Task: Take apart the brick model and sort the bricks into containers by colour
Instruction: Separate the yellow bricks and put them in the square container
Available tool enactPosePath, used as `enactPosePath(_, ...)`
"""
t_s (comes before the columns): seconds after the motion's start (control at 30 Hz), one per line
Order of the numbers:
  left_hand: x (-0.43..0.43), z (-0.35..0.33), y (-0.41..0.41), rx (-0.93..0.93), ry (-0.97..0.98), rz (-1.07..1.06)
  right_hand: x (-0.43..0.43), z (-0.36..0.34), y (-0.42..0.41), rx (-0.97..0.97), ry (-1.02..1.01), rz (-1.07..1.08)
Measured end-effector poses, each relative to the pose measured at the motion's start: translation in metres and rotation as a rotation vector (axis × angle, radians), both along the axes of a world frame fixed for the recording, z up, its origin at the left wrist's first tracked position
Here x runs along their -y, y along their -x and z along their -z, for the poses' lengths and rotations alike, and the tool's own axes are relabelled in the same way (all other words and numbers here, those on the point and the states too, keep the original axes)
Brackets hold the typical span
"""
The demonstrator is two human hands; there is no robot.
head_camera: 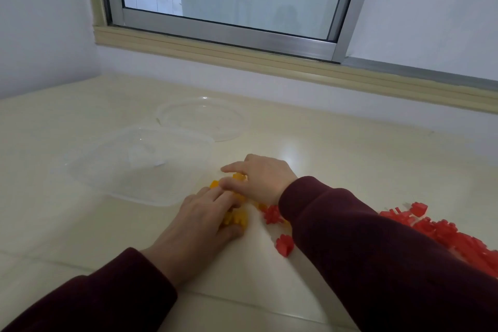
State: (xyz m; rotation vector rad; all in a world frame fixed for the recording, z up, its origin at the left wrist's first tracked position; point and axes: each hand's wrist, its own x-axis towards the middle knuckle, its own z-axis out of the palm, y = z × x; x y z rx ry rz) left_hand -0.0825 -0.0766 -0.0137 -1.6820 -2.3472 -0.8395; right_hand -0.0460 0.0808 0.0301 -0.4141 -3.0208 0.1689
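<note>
Left hand (199,221) grips yellow bricks (238,217), thumb against fingers. Right hand (260,180) on their 12 o'clock end, hold unclear. 2 clear containers: square tub (140,167) at 10 o'clock, round tub (202,116) at 12. Red bricks (444,232): 2 clumps, 1 pile, 3 o'clock.

- left grip (199,221) curled round yellow bricks (238,218) on the surface (350,159)
- right grip (262,179) pinches the cluster's far end (blurred)
- red bricks (444,232) piled at right
- square container (140,164) just left, round container (202,118) behind it
</note>
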Motion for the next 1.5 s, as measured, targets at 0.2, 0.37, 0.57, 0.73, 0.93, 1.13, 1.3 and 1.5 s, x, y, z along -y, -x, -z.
enactPosePath(0.2, 0.003, -0.006, -0.004, -0.067, 0.028, -0.029, -0.021, -0.029, -0.032, -0.236, 0.067, 0.063)
enactPosePath(0.37, 0.003, -0.014, -0.012, -0.104, -0.051, -0.023, -0.057, -0.039, -0.085, -0.383, 0.185, 0.15)
enactPosePath(0.57, -0.017, -0.027, -0.044, -0.059, -0.205, 0.073, -0.063, -0.01, -0.143, -0.328, 0.336, 0.161)
enactPosePath(0.73, -0.061, -0.018, -0.073, -0.169, 0.076, -0.028, -0.051, 0.015, -0.153, -0.258, 0.335, 0.101)
enactPosePath(0.93, -0.079, -0.002, -0.082, -0.12, 0.278, -0.102, -0.055, 0.023, -0.138, -0.199, 0.23, 0.063)
enactPosePath(1.13, -0.075, 0.001, -0.094, -0.06, 0.323, -0.025, -0.057, 0.021, -0.111, -0.147, 0.216, 0.03)
enactPosePath(1.3, -0.071, 0.001, -0.098, -0.063, 0.326, 0.04, -0.06, 0.026, -0.123, -0.146, 0.167, 0.047)
enactPosePath(1.5, -0.068, -0.007, -0.089, -0.033, 0.188, 0.044, -0.061, 0.023, -0.152, -0.274, 0.252, 0.06)
